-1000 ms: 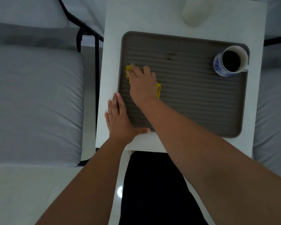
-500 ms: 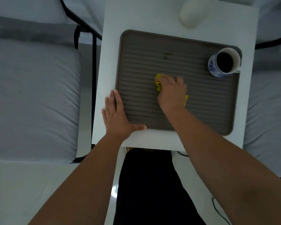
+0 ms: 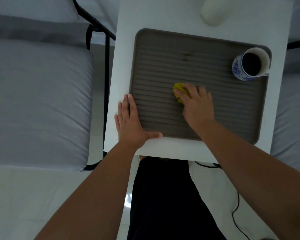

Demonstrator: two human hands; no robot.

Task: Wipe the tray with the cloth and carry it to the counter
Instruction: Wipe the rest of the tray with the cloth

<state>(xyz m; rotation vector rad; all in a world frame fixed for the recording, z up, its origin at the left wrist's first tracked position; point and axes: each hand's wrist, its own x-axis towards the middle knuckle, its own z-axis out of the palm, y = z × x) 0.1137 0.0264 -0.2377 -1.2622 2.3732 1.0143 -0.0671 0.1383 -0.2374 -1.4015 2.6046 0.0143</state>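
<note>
A grey ribbed tray [image 3: 163, 49] lies on a small white table [image 3: 163, 16]. My right hand [image 3: 196, 104] presses a yellow cloth [image 3: 178, 89] onto the middle of the tray, fingers curled over it; most of the cloth is hidden under the hand. My left hand [image 3: 130, 123] lies flat with straight fingers on the tray's near left corner and the table beside it. A small dark stain [image 3: 186, 57] shows on the tray beyond the cloth.
A blue-and-white mug [image 3: 249, 64] holding dark liquid stands in the tray's far right corner. A pale rounded object [image 3: 215, 11] sits at the table's far edge. Grey cushioned seats [image 3: 38, 101] with black frames flank the table. A black cable [image 3: 237, 213] lies on the floor.
My right hand has slid the cloth from the tray's left side to its middle. My left hand has stayed on the near left corner.
</note>
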